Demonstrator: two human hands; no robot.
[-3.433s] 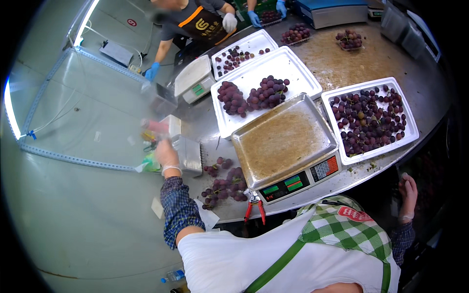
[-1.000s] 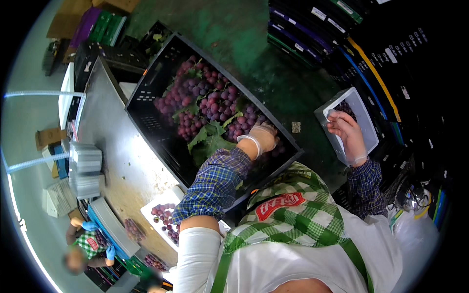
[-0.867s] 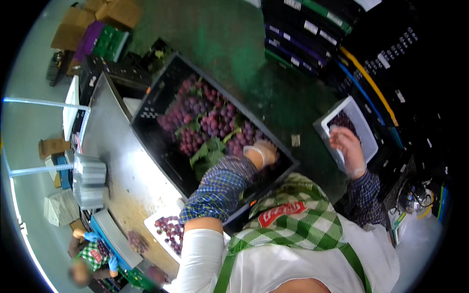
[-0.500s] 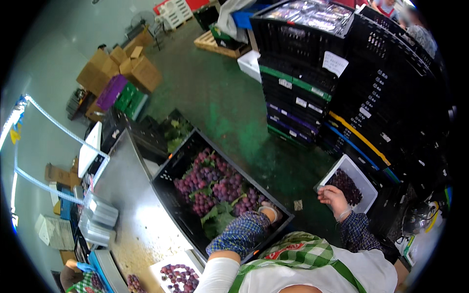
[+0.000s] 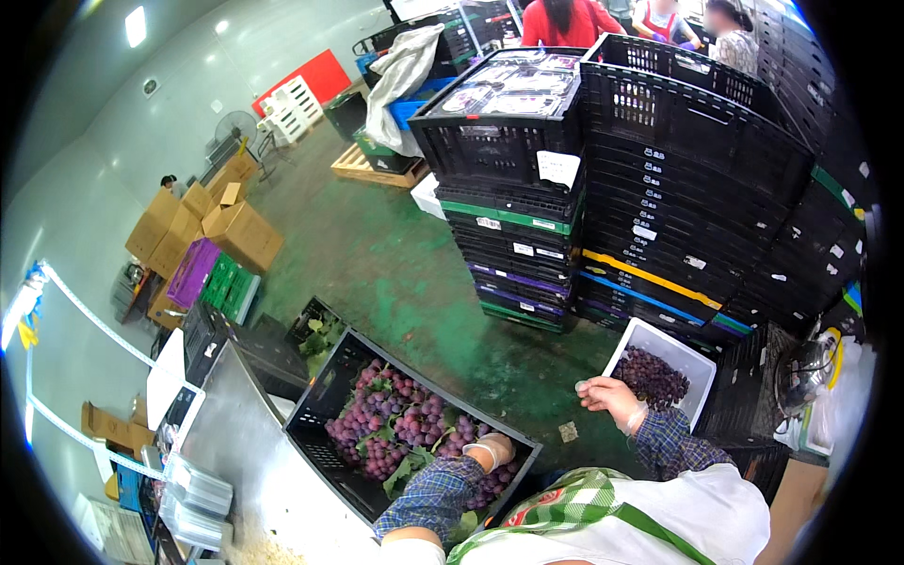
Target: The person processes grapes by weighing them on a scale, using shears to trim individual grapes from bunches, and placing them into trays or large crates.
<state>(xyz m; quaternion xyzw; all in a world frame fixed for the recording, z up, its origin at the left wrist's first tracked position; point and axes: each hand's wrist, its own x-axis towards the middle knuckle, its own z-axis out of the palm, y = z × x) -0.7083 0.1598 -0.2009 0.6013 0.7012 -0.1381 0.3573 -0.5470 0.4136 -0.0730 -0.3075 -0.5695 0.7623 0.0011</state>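
Note:
A black crate (image 5: 315, 400) holds bunches of purple-red grapes (image 5: 386, 424) and green leaves. My left hand (image 5: 490, 450), in a clear glove, reaches into its near right end and touches the grapes there; its fingertips are hidden among them. My right hand (image 5: 612, 400), also gloved, hovers beside a white bin (image 5: 699, 400) containing loose dark grapes (image 5: 650, 379). Its fingers are pinched together, and anything at their tips is too small to make out. Both forearms wear blue checked sleeves.
Tall stacks of black crates (image 5: 697, 217) rise beyond the white bin. A metal table (image 5: 245, 443) with clear plastic boxes (image 5: 198, 504) borders the grape crate on the left. Cardboard boxes (image 5: 240, 235) lie at the far left. Several people (image 5: 570, 21) are at the back.
The view has tilted up, showing more of the room. My left hand has shifted slightly within the crate's near right end. My right hand stays pinched beside the white bin.

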